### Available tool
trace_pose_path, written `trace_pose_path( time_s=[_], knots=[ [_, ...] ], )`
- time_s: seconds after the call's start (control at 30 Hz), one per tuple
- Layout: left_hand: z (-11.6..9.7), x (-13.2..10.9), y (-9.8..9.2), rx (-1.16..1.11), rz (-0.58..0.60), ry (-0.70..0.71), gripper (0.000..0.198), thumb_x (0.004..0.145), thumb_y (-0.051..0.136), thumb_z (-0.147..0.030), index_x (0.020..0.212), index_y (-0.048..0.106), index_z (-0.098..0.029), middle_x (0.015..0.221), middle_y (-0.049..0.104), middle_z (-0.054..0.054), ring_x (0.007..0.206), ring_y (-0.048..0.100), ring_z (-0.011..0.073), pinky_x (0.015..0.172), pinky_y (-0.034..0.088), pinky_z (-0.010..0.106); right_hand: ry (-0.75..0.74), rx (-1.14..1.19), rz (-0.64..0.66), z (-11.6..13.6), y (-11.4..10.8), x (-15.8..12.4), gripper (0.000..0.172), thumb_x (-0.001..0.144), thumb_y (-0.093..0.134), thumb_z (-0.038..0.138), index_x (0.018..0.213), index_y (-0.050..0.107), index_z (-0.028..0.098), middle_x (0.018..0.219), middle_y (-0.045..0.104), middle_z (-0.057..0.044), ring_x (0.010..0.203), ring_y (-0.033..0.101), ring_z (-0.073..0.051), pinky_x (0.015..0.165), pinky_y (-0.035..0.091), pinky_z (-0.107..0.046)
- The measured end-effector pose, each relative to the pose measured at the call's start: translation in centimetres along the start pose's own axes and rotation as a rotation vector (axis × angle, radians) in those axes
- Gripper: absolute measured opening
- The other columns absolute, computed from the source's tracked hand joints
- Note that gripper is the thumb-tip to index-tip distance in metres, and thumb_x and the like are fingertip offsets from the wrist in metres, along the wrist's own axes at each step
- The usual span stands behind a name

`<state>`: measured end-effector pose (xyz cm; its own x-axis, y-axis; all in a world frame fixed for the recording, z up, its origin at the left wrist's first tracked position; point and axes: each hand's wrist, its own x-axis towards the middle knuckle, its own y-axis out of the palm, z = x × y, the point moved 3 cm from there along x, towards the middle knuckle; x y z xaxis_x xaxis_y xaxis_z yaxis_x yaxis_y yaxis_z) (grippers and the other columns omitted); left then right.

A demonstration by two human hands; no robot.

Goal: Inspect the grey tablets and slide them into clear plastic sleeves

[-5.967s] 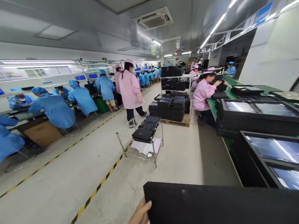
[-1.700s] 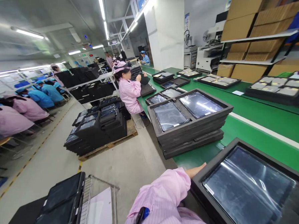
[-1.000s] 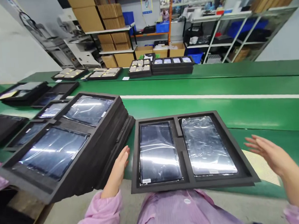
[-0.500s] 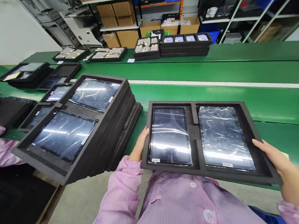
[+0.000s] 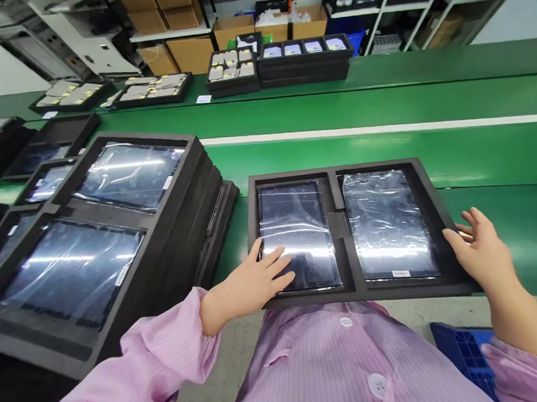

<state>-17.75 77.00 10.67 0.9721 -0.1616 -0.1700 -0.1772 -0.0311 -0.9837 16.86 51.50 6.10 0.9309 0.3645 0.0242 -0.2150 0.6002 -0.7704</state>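
Note:
A black foam tray (image 5: pixel 355 292) lies on the green bench in front of me, with two compartments. Its left compartment holds a dark tablet screen panel (image 5: pixel 291 215); the right one holds a second panel (image 5: pixel 387 225) under wrinkled clear film, with a small white label at its lower edge. My left hand (image 5: pixel 259 279) reaches over the lower left corner of the left panel, palm down and fingers spread. Whether the fingertips touch the panel I cannot tell. At the tray's right edge is my right hand (image 5: pixel 482 250), its fingers apart and thumb by the rim.
To the left stands a tall stack of foam trays (image 5: pixel 175 230) with film-covered panels in the top one. Along the far side of the bench sit a tray of grey parts (image 5: pixel 154 90), another small-parts tray (image 5: pixel 232 71) and a stacked tray set (image 5: pixel 304 67). A blue crate (image 5: pixel 465 346) is below right.
My left hand has left the tray's left side and moved over the left panel. My right hand has loosened from the right edge, and the tray now rests on the bench.

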Motion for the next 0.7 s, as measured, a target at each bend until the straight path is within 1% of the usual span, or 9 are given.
trace_pose_path(
  time_s=[0.07, 0.13, 0.23, 0.3, 0.37, 0.43, 0.53, 0.63, 0.7],
  knots=[
    [0.1, 0.2, 0.1, 0.027, -0.072, 0.066, 0.028, 0.088, 0.051, -0.018, 0.115, 0.058, -0.018, 0.127, 0.059, 0.013, 0.126, 0.045, 0.0298, 0.104, 0.03, 0.062, 0.005, -0.032, -0.005, 0.8, -0.2, -0.3, 0.076, 0.081, 0.057, 0.033, 0.145, 0.027, 0.007, 0.138, 0.047, -0.022, 0.11, 0.059, -0.032, 0.081, 0.05, -0.039],
    [0.4, 0.2, 0.1, 0.054, -0.149, 0.069, 0.019, 0.087, 0.051, -0.017, 0.103, 0.062, -0.017, 0.118, 0.064, 0.01, 0.12, 0.051, 0.0283, 0.103, 0.034, 0.058, -0.009, -0.064, -0.012, 1.4, -0.3, -0.5, 0.073, 0.083, 0.056, 0.032, 0.145, 0.028, 0.006, 0.138, 0.047, -0.022, 0.108, 0.06, -0.031, 0.077, 0.049, -0.037],
    [0.7, 0.3, 0.1, 0.099, -0.21, 0.065, 0.009, 0.084, 0.058, -0.024, 0.088, 0.063, -0.017, 0.107, 0.067, 0.008, 0.112, 0.056, 0.0278, 0.101, 0.038, 0.054, -0.045, -0.11, -0.023, 1.8, -0.4, -0.6, 0.068, 0.085, 0.055, 0.031, 0.143, 0.031, 0.008, 0.137, 0.048, -0.022, 0.106, 0.061, -0.031, 0.074, 0.048, -0.037],
    [0.8, 0.4, 0.2, 0.124, -0.223, 0.083, 0.012, 0.081, 0.064, -0.029, 0.083, 0.062, -0.017, 0.096, 0.067, 0.006, 0.103, 0.059, 0.0264, 0.099, 0.041, 0.05, -0.056, -0.118, -0.029, 1.8, -0.4, -0.6, 0.066, 0.085, 0.055, 0.031, 0.143, 0.033, 0.009, 0.135, 0.05, -0.021, 0.104, 0.062, -0.031, 0.073, 0.048, -0.038],
    [0.7, 0.5, 0.2, 0.153, -0.243, 0.112, 0.011, 0.081, 0.064, -0.027, 0.081, 0.062, -0.017, 0.087, 0.066, 0.004, 0.093, 0.06, 0.0232, 0.098, 0.041, 0.047, -0.057, -0.109, -0.034, 1.7, -0.4, -0.6, 0.065, 0.085, 0.055, 0.031, 0.142, 0.034, 0.008, 0.134, 0.051, -0.021, 0.102, 0.063, -0.032, 0.073, 0.048, -0.038],
    [0.4, 0.5, 0.3, 0.181, -0.28, 0.149, 0.005, 0.084, 0.058, -0.019, 0.083, 0.063, -0.016, 0.083, 0.066, 0.002, 0.089, 0.06, 0.0212, 0.101, 0.039, 0.046, -0.061, -0.101, -0.04, 1.6, -0.4, -0.5, 0.065, 0.085, 0.054, 0.032, 0.142, 0.034, 0.009, 0.134, 0.051, -0.021, 0.102, 0.063, -0.032, 0.073, 0.048, -0.039],
    [0.0, 0.5, 0.0, 0.172, -0.343, 0.167, 0.02, 0.087, 0.045, -0.01, 0.083, 0.064, -0.016, 0.078, 0.066, 0.002, 0.089, 0.059, 0.0207, 0.103, 0.035, 0.046, -0.08, -0.117, -0.048, 1.3, -0.3, -0.4, 0.063, 0.085, 0.053, 0.035, 0.141, 0.035, 0.011, 0.134, 0.051, -0.021, 0.1, 0.064, -0.032, 0.071, 0.049, -0.039],
    [1.3, 0.3, -0.4, 0.105, -0.425, -0.006, 0.024, 0.088, 0.042, -0.01, 0.076, 0.062, -0.018, 0.072, 0.064, 0.002, 0.081, 0.06, 0.0194, 0.098, 0.039, 0.044, -0.118, -0.165, -0.055, 1.0, -0.2, -0.2, 0.064, 0.085, 0.052, 0.039, 0.14, 0.037, 0.011, 0.131, 0.054, -0.022, 0.103, 0.062, -0.035, 0.067, 0.049, -0.041],
    [3.5, -0.4, -0.4, 0.043, -0.54, -0.264, 0.021, 0.087, 0.046, -0.017, 0.069, 0.058, -0.02, 0.069, 0.063, 0.002, 0.073, 0.06, 0.0192, 0.089, 0.044, 0.042, -0.182, -0.188, -0.088, 1.1, -0.2, -0.3, 0.064, 0.084, 0.051, 0.041, 0.139, 0.039, 0.009, 0.128, 0.056, -0.023, 0.106, 0.061, -0.037, 0.068, 0.05, -0.043]
  ],
)
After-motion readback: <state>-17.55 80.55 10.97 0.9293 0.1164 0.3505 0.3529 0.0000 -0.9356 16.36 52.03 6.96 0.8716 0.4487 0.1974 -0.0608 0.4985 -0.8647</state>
